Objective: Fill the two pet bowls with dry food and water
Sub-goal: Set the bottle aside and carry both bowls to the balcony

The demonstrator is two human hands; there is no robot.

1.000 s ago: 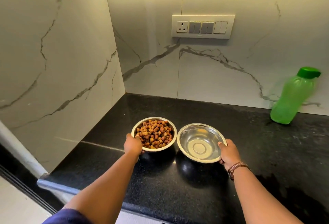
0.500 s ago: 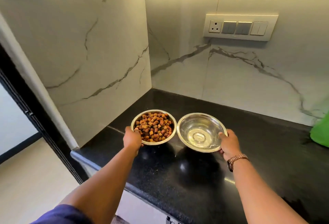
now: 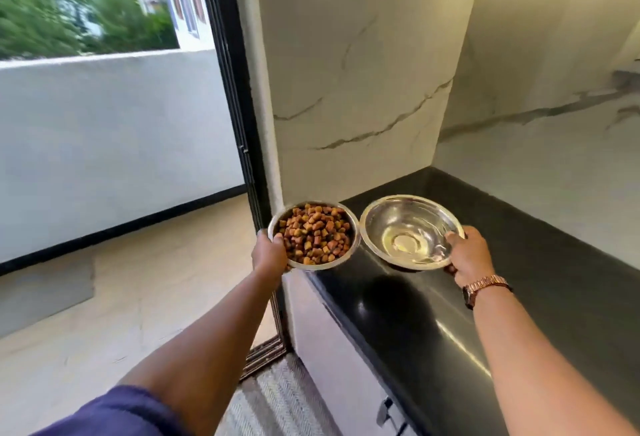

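Two steel pet bowls are held up in the air side by side. The left bowl is full of brown dry food; my left hand grips its near-left rim, and it hangs past the counter's left end. The right bowl holds clear water; my right hand, with a watch on the wrist, grips its near-right rim above the black counter.
Marble walls rise behind and left of the counter. A black-framed sliding door stands open to a balcony with a beige floor and white parapet. A striped mat lies by the cabinet below the counter.
Both bowls have moved left, off the counter's middle toward its left end. My view has swung left: the green bottle and switch panel are gone from sight, the balcony door has appeared.
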